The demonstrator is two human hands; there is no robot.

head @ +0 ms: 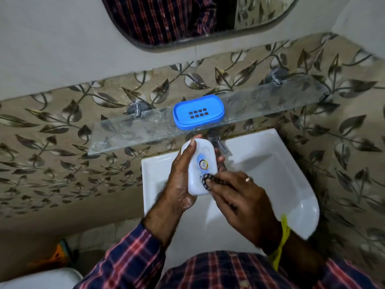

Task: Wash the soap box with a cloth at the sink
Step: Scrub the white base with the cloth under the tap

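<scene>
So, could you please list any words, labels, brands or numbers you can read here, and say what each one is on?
No text can be read.
White soap box lid, gripped by the left hand: a round multicoloured sticker on a pale blue label, its printing too small and blurred to read.
Blue soap tray on the glass shelf: no marking, only drain slots.
</scene>
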